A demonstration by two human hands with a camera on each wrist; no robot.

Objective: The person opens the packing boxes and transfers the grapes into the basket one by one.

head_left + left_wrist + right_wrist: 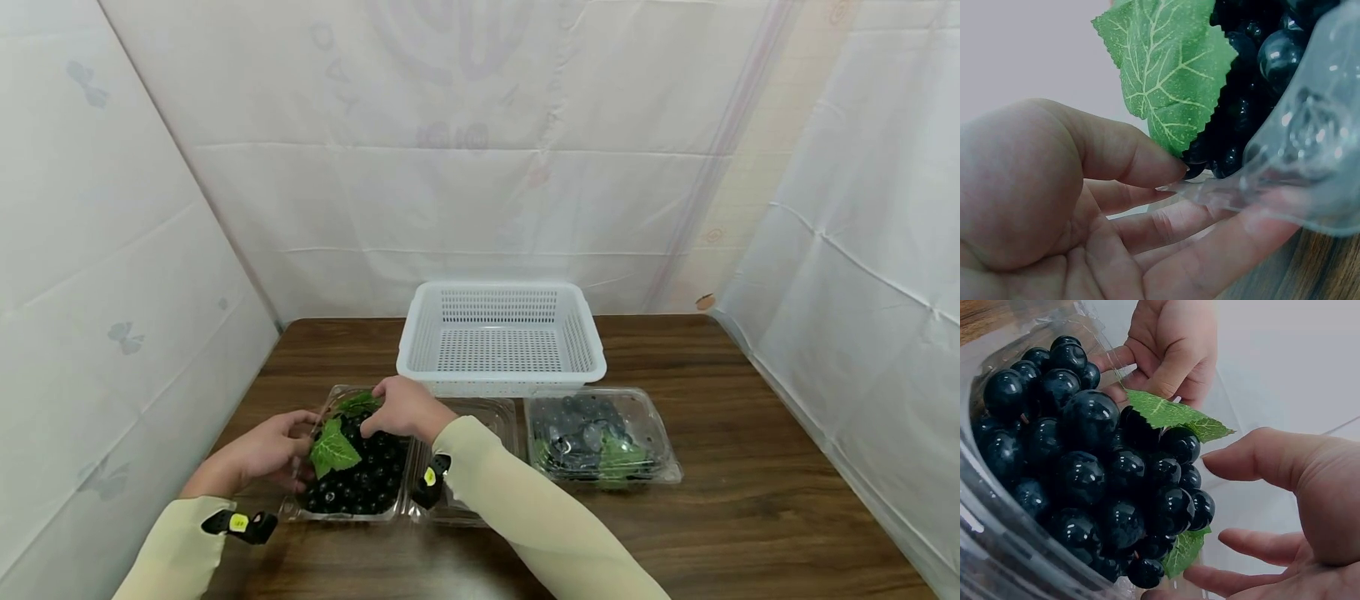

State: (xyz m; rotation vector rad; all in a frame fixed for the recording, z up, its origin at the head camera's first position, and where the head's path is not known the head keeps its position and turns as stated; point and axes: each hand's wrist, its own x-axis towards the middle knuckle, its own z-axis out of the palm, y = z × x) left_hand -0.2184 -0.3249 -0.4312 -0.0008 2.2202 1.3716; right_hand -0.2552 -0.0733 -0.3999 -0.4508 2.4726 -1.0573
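A bunch of dark grapes (367, 475) with green leaves (333, 450) lies in an opened clear plastic clamshell box (288, 510) at the left of the table. My left hand (262, 450) pinches the rim of the box, thumb above and fingers beneath, close to a leaf (1172, 75) in the left wrist view. My right hand (408, 407) reaches over the box's far side. Its thumb and fingers are spread beside the grapes (1172, 509), with a gap between thumb and fruit in the right wrist view. Some of its fingertips are hidden behind the bunch.
A white slotted plastic basket (501, 377) stands behind the boxes. The box's opened lid (487, 412) lies flat under my right forearm. To the right sits another clear clamshell (660, 462), closed, with dark grapes and leaves inside. White sheets (480, 208) wall the table's back and sides.
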